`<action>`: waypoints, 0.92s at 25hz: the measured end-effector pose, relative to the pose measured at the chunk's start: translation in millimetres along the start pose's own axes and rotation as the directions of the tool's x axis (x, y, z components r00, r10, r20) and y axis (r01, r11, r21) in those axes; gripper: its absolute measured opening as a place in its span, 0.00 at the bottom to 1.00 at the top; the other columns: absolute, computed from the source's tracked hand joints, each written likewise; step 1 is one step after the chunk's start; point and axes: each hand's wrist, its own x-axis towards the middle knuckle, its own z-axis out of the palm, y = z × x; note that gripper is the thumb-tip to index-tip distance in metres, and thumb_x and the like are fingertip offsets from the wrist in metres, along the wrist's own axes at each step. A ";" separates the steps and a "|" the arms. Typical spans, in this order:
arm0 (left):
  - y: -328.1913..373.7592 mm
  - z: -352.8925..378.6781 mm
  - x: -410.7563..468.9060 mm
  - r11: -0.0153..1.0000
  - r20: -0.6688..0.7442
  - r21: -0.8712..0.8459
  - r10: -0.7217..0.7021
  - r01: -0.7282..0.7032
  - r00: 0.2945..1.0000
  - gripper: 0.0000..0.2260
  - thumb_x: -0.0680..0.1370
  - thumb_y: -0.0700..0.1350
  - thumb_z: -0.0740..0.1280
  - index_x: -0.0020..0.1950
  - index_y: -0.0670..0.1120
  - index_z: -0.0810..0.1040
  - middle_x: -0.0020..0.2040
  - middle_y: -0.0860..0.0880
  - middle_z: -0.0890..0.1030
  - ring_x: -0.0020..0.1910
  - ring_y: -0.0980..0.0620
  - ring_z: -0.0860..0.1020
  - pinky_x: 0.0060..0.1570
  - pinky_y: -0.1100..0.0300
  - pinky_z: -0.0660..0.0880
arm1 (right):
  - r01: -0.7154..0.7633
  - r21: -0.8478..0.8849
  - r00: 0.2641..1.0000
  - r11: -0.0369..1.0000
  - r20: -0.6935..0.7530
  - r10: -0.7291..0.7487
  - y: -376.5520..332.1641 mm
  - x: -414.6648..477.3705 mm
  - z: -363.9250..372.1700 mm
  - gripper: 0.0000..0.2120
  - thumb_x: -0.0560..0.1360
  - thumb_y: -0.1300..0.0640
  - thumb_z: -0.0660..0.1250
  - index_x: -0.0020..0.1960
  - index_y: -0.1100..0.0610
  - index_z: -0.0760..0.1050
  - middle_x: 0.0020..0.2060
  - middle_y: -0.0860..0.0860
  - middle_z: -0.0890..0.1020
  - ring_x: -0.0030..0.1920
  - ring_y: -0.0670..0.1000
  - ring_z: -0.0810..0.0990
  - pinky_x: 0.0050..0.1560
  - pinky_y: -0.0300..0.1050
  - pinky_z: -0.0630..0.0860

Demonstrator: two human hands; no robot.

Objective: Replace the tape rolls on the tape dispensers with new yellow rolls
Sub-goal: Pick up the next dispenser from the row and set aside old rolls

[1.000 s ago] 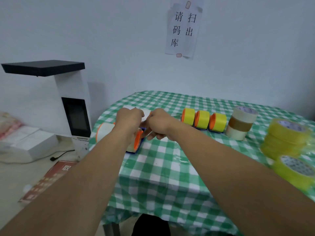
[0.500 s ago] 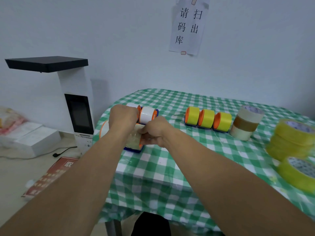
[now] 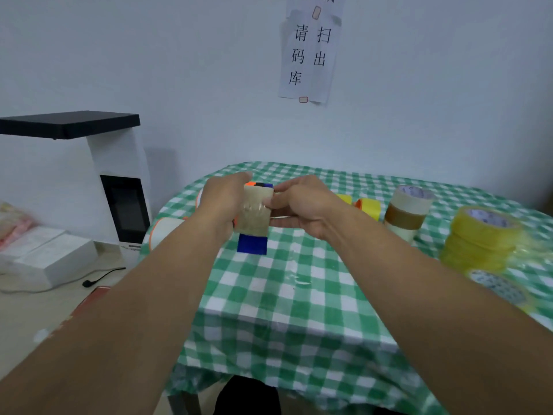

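The person holds a tape dispenser (image 3: 252, 244) clear of the green-checked surface (image 3: 299, 295). Its blue body hangs below a pale, translucent tape roll (image 3: 254, 212). The left hand (image 3: 223, 202) has its grip wrapped round the dispenser's left side. The right hand (image 3: 302, 205) has its grip closed on the roll's right edge, thumb pressed to its face. Right of the held dispenser, on the surface, sit dispensers loaded with yellow rolls (image 3: 369, 206), then a stack of clear and brown rolls (image 3: 407, 211), and farther right a stack of new yellow rolls (image 3: 481, 241). Left of it lies another dispenser with a white roll (image 3: 163, 232), partly hidden by the forearm.
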 end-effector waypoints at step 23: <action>-49.7 182.4 20.8 0.899 0.568 -0.433 0.221 0.059 0.792 0.19 0.82 0.47 0.58 0.44 0.39 0.84 0.34 0.43 0.83 0.33 0.46 0.81 0.40 0.53 0.80 | -0.079 0.275 0.989 0.958 -0.100 0.110 36.3 34.2 -173.2 0.29 0.77 0.33 0.63 0.60 0.58 0.80 0.42 0.55 0.87 0.47 0.57 0.87 0.49 0.60 0.84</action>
